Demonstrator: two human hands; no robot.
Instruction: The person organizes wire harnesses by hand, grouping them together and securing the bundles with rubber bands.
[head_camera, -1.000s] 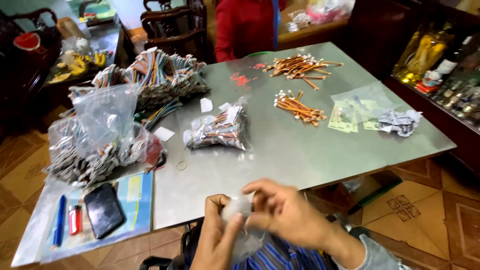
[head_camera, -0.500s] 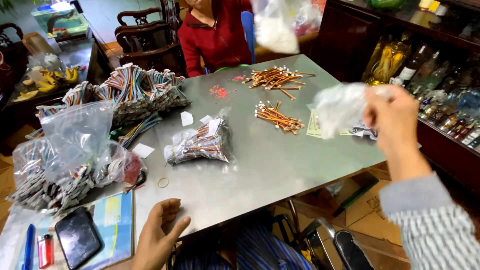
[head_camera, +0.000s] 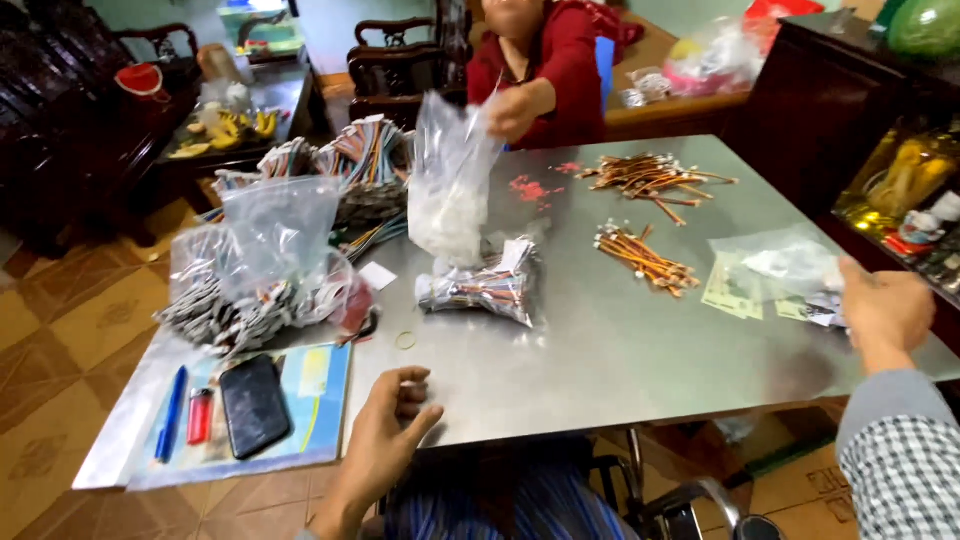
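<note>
Two hands emptying: right hand (head_camera: 880, 305), fingers loosely curled, now resting at the clear bags (head_camera: 790, 265) on the table (head_camera: 620, 370), packet released; left hand (head_camera: 390, 430) lying half-open at the near edge.

Dark carved wooden chairs (head_camera: 395, 65) stand beyond the hands, orange-brown tiled floor (head_camera: 60, 340) to the left, a dark cabinet (head_camera: 800, 90) far right.

Soft daylight, table (head_camera: 640, 340) glare, slight motion blur
</note>
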